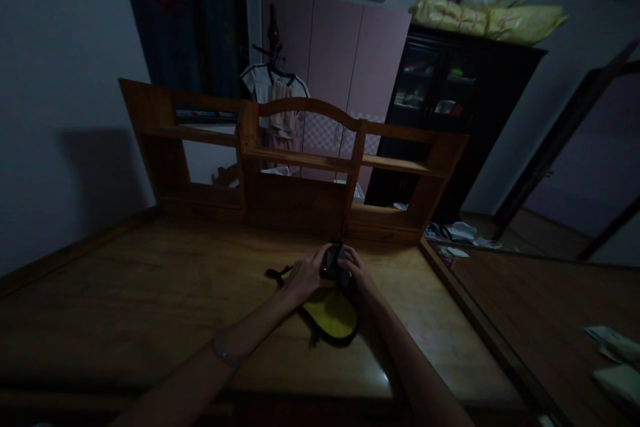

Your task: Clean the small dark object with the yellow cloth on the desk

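Both hands meet over a wooden bed platform. My left hand is closed around a small dark glossy object whose kind I cannot make out. My right hand is closed at its right side, its fingers on a dark, soft-looking piece that may be cloth. Under the hands lies a yellow pouch with a black rim and dark strap-like ends. The left hand covers part of its upper half.
Beyond the hands stands a wooden headboard with shelves. A raised wooden edge runs along the right side. Pale cloths lie on the floor at the far right. A black cabinet and pink wardrobe stand behind.
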`<state>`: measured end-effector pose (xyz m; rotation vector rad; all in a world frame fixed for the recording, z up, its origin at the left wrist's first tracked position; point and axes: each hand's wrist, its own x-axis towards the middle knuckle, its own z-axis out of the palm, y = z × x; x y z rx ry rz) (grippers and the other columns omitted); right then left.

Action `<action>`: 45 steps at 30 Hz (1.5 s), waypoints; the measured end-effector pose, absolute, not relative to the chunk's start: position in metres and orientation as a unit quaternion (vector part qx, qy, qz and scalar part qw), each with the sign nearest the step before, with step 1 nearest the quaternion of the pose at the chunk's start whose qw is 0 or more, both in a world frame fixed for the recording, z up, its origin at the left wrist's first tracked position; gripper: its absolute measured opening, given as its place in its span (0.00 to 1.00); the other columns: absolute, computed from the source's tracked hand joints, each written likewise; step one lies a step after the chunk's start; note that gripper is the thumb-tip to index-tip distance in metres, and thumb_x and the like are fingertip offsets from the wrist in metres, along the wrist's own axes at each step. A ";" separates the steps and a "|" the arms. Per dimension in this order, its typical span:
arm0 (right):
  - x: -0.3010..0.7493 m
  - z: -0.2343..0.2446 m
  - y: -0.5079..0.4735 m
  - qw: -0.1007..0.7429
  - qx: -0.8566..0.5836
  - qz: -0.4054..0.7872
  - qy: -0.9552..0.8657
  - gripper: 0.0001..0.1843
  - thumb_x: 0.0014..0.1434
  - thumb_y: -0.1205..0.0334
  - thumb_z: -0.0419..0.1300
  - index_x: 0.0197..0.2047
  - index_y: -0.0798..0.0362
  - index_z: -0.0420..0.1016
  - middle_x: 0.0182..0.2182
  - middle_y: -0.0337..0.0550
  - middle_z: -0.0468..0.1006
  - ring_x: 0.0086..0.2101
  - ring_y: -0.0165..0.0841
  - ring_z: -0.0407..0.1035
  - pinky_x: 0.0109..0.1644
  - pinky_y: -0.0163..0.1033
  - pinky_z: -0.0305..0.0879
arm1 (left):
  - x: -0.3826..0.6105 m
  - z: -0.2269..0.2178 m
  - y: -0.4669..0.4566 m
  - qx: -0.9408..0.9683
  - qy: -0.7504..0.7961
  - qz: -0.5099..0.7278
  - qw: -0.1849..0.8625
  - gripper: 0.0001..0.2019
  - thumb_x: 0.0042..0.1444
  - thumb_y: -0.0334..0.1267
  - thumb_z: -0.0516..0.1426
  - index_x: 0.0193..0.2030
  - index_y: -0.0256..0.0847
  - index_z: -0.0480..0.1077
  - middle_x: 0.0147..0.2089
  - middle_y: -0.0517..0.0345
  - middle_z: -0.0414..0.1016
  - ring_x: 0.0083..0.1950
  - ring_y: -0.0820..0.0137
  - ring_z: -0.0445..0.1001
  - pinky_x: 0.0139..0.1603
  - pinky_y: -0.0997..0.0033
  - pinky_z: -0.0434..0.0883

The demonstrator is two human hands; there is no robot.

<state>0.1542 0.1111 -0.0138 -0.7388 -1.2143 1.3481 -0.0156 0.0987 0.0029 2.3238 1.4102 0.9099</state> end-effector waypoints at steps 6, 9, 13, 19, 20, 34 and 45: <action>0.151 -0.008 0.111 0.561 -0.335 0.569 -0.499 0.20 0.51 0.55 0.65 0.48 0.46 0.72 0.43 0.40 0.77 0.44 0.40 0.71 0.48 0.42 0.65 | -0.015 0.008 0.099 0.798 0.494 0.312 0.146 0.41 0.48 0.43 0.64 0.67 0.49 0.50 0.59 0.54 0.70 0.55 0.59 0.73 0.50 0.68 0.67; 0.151 -0.004 0.113 0.557 -0.348 0.568 -0.497 0.18 0.52 0.55 0.65 0.46 0.46 0.73 0.43 0.40 0.78 0.45 0.40 0.71 0.48 0.42 0.65 | -0.016 0.007 0.102 0.795 0.501 0.303 0.157 0.43 0.46 0.44 0.65 0.67 0.48 0.50 0.58 0.53 0.71 0.55 0.58 0.73 0.51 0.67 0.67; 0.151 -0.002 0.115 0.552 -0.345 0.581 -0.488 0.18 0.51 0.57 0.65 0.46 0.47 0.74 0.43 0.41 0.78 0.45 0.41 0.71 0.50 0.43 0.64 | -0.016 0.005 0.107 0.786 0.517 0.294 0.169 0.44 0.45 0.43 0.65 0.67 0.51 0.49 0.59 0.55 0.70 0.55 0.59 0.72 0.51 0.67 0.67; 0.149 0.002 0.111 0.564 -0.312 0.613 -0.457 0.20 0.51 0.59 0.63 0.49 0.47 0.74 0.47 0.43 0.77 0.46 0.42 0.70 0.50 0.43 0.65 | -0.014 0.008 0.112 0.777 0.534 0.276 0.188 0.45 0.42 0.46 0.66 0.67 0.52 0.50 0.57 0.54 0.72 0.55 0.57 0.73 0.53 0.64 0.67; 0.149 0.003 0.110 0.564 -0.313 0.615 -0.452 0.20 0.50 0.60 0.63 0.49 0.47 0.74 0.46 0.43 0.77 0.45 0.42 0.71 0.49 0.43 0.65 | -0.014 0.008 0.113 0.776 0.537 0.272 0.190 0.45 0.42 0.46 0.66 0.67 0.51 0.50 0.57 0.53 0.72 0.54 0.56 0.73 0.53 0.63 0.67; 0.150 0.004 0.112 0.552 -0.328 0.610 -0.465 0.20 0.49 0.60 0.64 0.48 0.46 0.74 0.44 0.43 0.77 0.44 0.43 0.71 0.50 0.46 0.65 | -0.016 0.003 0.117 0.778 0.531 0.270 0.201 0.45 0.43 0.46 0.66 0.66 0.51 0.50 0.54 0.53 0.74 0.53 0.55 0.74 0.50 0.64 0.69; 0.158 0.009 0.109 0.520 -0.333 0.575 -0.536 0.29 0.46 0.58 0.70 0.53 0.45 0.71 0.49 0.45 0.74 0.50 0.43 0.68 0.55 0.48 0.62 | -0.019 0.001 0.117 0.794 0.511 0.262 0.200 0.43 0.47 0.42 0.64 0.67 0.50 0.48 0.55 0.52 0.73 0.52 0.57 0.74 0.48 0.65 0.68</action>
